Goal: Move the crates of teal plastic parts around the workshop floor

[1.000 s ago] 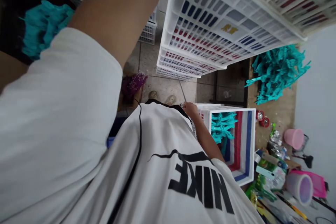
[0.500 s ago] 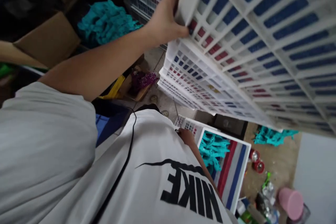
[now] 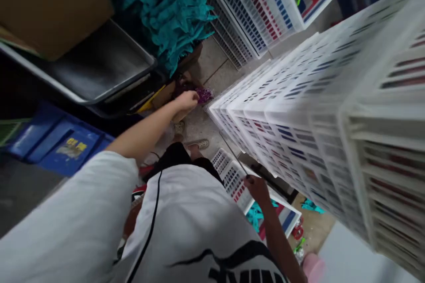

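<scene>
Your right hand (image 3: 257, 188) is closed around a thin rod (image 3: 244, 169), which slants away to the far left over the floor, its far end close to the foot of the tall stack of white slatted crates (image 3: 288, 110); you cannot tell from here whether it touches them. That stack fills the right side, rising from the floor near the middle towards you, with red and blue showing through its slots. Your left hand (image 3: 186, 101) hangs free of the stack, fingers loosely bent, above the floor and just beside a purple bunch (image 3: 205, 94); the view does not show whether anything is inside it.

Under you the floor (image 3: 215, 59) is pale grey tile with dark joints, and you stand on it in light perforated shoes (image 3: 199, 143). By your right hand sit low white crates (image 3: 229, 176), the nearest holding teal pieces (image 3: 255, 217) on a striped lining. Beyond them, at the near right, a tan surface (image 3: 320, 223) carries red round items (image 3: 298, 228) and more teal, with a pink container (image 3: 314, 266) nearer you.

Far off stands another crate stack (image 3: 255, 4), bright green strips in its top. On your left lie a teal heap (image 3: 166, 13), a cardboard box (image 3: 56, 4), a dark tray (image 3: 109, 59) and a blue bin (image 3: 58, 141) with a worn yellow label.
</scene>
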`<action>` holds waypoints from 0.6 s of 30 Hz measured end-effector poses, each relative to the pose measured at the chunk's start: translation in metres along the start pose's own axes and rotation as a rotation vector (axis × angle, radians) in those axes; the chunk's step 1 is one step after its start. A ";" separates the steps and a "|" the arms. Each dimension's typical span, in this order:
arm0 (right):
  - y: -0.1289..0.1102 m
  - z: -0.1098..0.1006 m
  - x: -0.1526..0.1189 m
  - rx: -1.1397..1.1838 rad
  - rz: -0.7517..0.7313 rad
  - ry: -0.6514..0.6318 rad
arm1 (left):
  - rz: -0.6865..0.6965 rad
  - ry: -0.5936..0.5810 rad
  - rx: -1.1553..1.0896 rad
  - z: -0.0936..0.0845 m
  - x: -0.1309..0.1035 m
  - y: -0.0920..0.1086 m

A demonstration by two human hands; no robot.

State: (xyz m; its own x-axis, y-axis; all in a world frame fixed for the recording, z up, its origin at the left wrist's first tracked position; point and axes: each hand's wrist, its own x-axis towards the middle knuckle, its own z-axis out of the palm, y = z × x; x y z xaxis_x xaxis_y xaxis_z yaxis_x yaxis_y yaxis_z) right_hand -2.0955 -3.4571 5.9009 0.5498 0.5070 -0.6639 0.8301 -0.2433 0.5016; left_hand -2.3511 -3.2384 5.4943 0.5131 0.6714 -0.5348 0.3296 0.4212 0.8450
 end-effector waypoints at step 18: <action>-0.082 0.402 0.114 -0.278 -0.422 -0.386 | -0.034 0.101 0.233 0.257 0.289 -0.178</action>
State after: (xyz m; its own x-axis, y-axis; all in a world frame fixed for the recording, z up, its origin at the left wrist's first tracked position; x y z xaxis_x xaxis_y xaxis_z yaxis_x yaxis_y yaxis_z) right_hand -2.0635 -3.7115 5.5613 0.2172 0.1656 -0.9620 0.9562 0.1622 0.2438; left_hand -2.0581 -3.2759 5.1875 0.4206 0.7214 -0.5501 0.5250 0.3010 0.7961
